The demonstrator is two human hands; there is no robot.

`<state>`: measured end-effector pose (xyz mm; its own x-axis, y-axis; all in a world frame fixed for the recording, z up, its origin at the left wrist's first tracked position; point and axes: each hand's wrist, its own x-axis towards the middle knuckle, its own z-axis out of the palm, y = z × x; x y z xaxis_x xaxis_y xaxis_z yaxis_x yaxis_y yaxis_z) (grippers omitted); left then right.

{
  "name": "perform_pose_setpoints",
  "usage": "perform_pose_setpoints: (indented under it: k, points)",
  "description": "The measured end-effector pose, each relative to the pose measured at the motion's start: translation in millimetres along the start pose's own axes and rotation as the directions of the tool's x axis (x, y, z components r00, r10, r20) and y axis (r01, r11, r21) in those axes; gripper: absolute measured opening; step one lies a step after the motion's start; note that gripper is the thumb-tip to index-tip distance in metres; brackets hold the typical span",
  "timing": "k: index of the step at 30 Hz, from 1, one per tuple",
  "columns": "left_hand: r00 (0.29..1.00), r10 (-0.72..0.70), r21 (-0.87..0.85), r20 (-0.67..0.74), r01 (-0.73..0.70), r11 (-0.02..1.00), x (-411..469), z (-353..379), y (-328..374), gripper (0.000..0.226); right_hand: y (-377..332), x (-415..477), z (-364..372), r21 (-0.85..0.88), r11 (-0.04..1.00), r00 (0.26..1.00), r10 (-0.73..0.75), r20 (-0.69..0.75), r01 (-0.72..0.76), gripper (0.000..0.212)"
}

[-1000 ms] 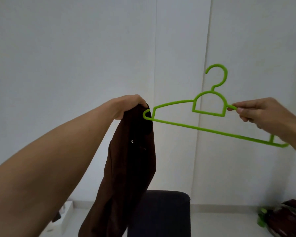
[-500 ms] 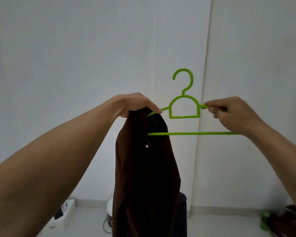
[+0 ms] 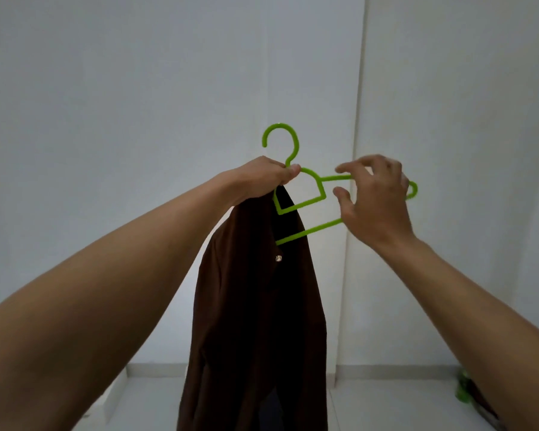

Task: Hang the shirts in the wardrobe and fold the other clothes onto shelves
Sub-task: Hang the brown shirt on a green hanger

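Observation:
A bright green plastic hanger [image 3: 308,199] is held up in front of a white wall. Its left arm is inside a dark brown shirt [image 3: 255,306], which hangs down from it with a small pale button showing. My left hand [image 3: 262,178] grips the hanger at the base of its hook together with the top of the shirt. My right hand [image 3: 374,197] is in front of the hanger's right arm with fingers spread and apart; it holds nothing. The hanger's right tip pokes out behind that hand.
A white wall with a vertical corner line [image 3: 353,213] fills the view. A white floor with a skirting strip [image 3: 386,371] lies below. Something green and dark [image 3: 467,396] sits on the floor at lower right, half hidden by my right forearm.
The hanger slid further left into the shirt. My left hand moved to the base of the hook. My right hand let go of the hanger's arm and opened.

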<state>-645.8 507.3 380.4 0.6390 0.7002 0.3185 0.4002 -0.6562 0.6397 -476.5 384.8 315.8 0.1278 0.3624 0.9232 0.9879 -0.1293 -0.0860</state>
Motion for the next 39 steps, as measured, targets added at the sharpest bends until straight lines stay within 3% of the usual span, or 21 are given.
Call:
perform_pose_setpoints:
  k: [2,3,4,6,9,11,14,18,22,26,30,32,34,36,38,39]
  points:
    - [0.999,0.032,0.027,-0.035,-0.031,0.999,3,-2,2,0.052,-11,-18,4,-0.004,0.995,0.981,-0.096,-0.168,0.096,0.021]
    - [0.998,0.044,0.034,-0.053,-0.043,0.998,5,-4,2,0.049,-16,-28,7,0.051,0.987,0.976,-0.145,-0.164,0.155,0.016]
    - [0.996,0.054,0.038,-0.072,-0.051,0.998,5,-6,2,0.047,-20,-38,11,0.113,0.974,0.978,-0.187,-0.095,0.198,0.012]
    - [0.994,0.043,0.032,-0.105,-0.039,0.999,6,-10,0,0.051,-26,-54,18,0.177,0.961,0.955,-0.242,0.172,0.211,0.019]
    - [0.996,0.001,0.022,-0.094,0.001,1.000,3,-17,-5,0.052,-32,-63,36,0.166,0.947,0.773,-0.320,0.548,0.274,0.048]
    - [0.997,-0.012,0.006,-0.076,0.013,1.000,-1,-22,-10,0.049,-40,-61,46,0.121,0.937,0.684,-0.325,0.653,0.329,0.057]
    - [0.998,-0.016,-0.002,-0.057,0.015,1.000,-5,-27,-16,0.055,-49,-54,59,0.070,0.934,0.643,-0.294,0.707,0.350,0.055]
    - [0.998,-0.029,0.070,-0.056,0.033,0.997,-11,-42,-27,0.050,-40,-45,62,-0.042,0.937,0.680,-0.219,0.700,0.346,0.031]
    - [0.999,-0.010,0.156,-0.031,0.014,0.988,-15,-53,-45,0.050,-16,-34,54,0.082,0.990,0.794,-0.140,0.591,0.113,0.008]
    - [1.000,0.004,0.204,0.009,-0.005,0.979,-18,-54,-56,0.053,-2,-22,37,0.242,0.961,0.819,-0.029,0.573,-0.135,0.015]
    - [0.997,0.064,0.207,0.037,-0.071,0.976,-16,-47,-56,0.050,1,-15,21,0.249,0.945,0.871,0.066,0.487,-0.211,0.016]
    - [0.993,0.111,0.178,0.028,-0.114,0.977,-13,-40,-53,0.048,0,-13,17,0.198,0.956,0.891,0.109,0.442,-0.215,0.028]
    - [0.988,0.152,0.132,-0.018,-0.148,0.980,-8,-34,-48,0.045,0,-13,19,0.029,0.983,0.908,0.156,0.389,-0.182,0.049]
    - [0.982,0.183,0.116,-0.041,-0.177,0.977,-3,-27,-43,0.043,2,-14,22,-0.072,0.981,0.910,0.194,0.366,-0.181,0.036]
    - [0.979,0.201,0.115,-0.044,-0.195,0.974,1,-22,-41,0.043,6,-15,23,-0.077,0.972,0.892,0.234,0.387,-0.222,0.010]
    - [0.977,0.207,0.108,-0.047,-0.201,0.974,2,-20,-41,0.043,8,-14,22,-0.064,0.966,0.880,0.254,0.401,-0.250,0.010]
